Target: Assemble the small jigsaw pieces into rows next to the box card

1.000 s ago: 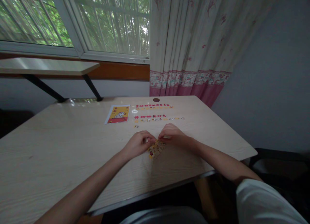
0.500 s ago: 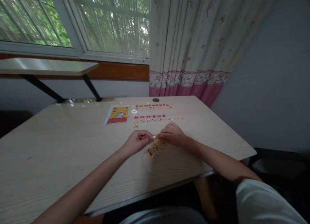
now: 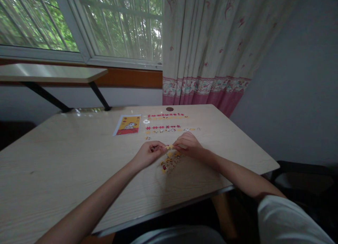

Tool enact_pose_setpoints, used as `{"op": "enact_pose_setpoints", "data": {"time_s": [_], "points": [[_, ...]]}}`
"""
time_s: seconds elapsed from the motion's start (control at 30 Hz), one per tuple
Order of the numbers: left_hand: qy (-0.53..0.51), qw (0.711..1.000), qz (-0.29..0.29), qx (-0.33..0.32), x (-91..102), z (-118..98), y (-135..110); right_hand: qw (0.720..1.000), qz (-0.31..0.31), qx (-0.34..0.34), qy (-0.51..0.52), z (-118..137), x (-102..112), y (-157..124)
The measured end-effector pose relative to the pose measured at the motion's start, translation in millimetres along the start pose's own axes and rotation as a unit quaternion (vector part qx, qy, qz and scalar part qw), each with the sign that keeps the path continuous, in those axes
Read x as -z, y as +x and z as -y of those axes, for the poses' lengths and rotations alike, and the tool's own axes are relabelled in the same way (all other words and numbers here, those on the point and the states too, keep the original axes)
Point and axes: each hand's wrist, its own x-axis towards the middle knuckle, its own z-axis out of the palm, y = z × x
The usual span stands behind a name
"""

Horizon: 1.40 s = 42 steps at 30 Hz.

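My left hand (image 3: 148,154) is closed in a pinch, with a small yellow jigsaw piece (image 3: 168,147) at its fingertips. Facing it, my right hand (image 3: 189,145) pinches another yellow jigsaw piece (image 3: 171,146). The two pieces meet or nearly meet between the hands; whether they are locked together I cannot tell. Just below the fingers lies a loose pile of jigsaw pieces (image 3: 167,164) in yellow, white and dark red. Beyond the hands, pieces are laid out in rows: red pieces (image 3: 161,127) and yellow and white pieces (image 3: 161,131), with a further red row (image 3: 166,115) behind.
A printed picture (image 3: 129,125) of a white animal on yellow and red lies left of the rows. The table (image 3: 79,159) has a round dark cable hole (image 3: 169,109) at its back edge. A raised shelf (image 3: 52,72) stands back left, and a curtain (image 3: 200,61) hangs behind.
Both hands stay nearly in place. The fingertips have parted slightly, and more of the yellow pieces shows between them.
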Motion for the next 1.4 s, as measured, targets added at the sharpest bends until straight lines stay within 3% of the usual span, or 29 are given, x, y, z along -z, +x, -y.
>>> {"op": "enact_pose_setpoints", "data": {"time_s": [0.23, 0.33, 0.5, 0.63, 0.8, 0.93, 1.03, 1.23, 1.4], "points": [[0.034, 0.999, 0.008, 0.003, 2.8, 8.3, -3.5, 0.985, -0.144, -0.099, 0.006, -16.1, 12.6, 2.1], [0.087, 0.996, 0.02, -0.023, 3.9, 11.7, -5.9, 0.98, -0.154, -0.126, 0.012, -21.1, 15.3, 0.2], [0.144, 0.987, 0.039, -0.063, 2.2, 8.6, -7.8, 0.981, -0.115, -0.153, 0.037, -21.2, 11.6, 1.9], [0.157, 0.984, 0.041, -0.068, 0.5, 6.2, -7.9, 0.977, -0.025, -0.195, 0.078, -20.9, 2.0, 16.1], [0.168, 0.982, 0.048, -0.076, 2.0, 2.8, -9.1, 0.97, 0.098, -0.202, 0.094, -26.3, -29.7, 39.7], [0.171, 0.981, 0.046, -0.075, 2.7, 1.0, -9.9, 0.965, 0.123, -0.217, 0.078, -29.3, -54.7, 53.0], [0.174, 0.981, 0.047, -0.074, 2.5, 1.4, -9.5, 0.961, 0.151, -0.217, 0.079, -28.9, -62.2, 57.7], [0.179, 0.98, 0.048, -0.072, 2.1, 2.9, -8.5, 0.958, 0.16, -0.229, 0.066, -28.5, -55.6, 55.1], [0.193, 0.977, 0.05, -0.079, 2.1, 3.5, -8.8, 0.963, 0.165, -0.193, 0.096, -29.0, -28.1, 46.3]]}}
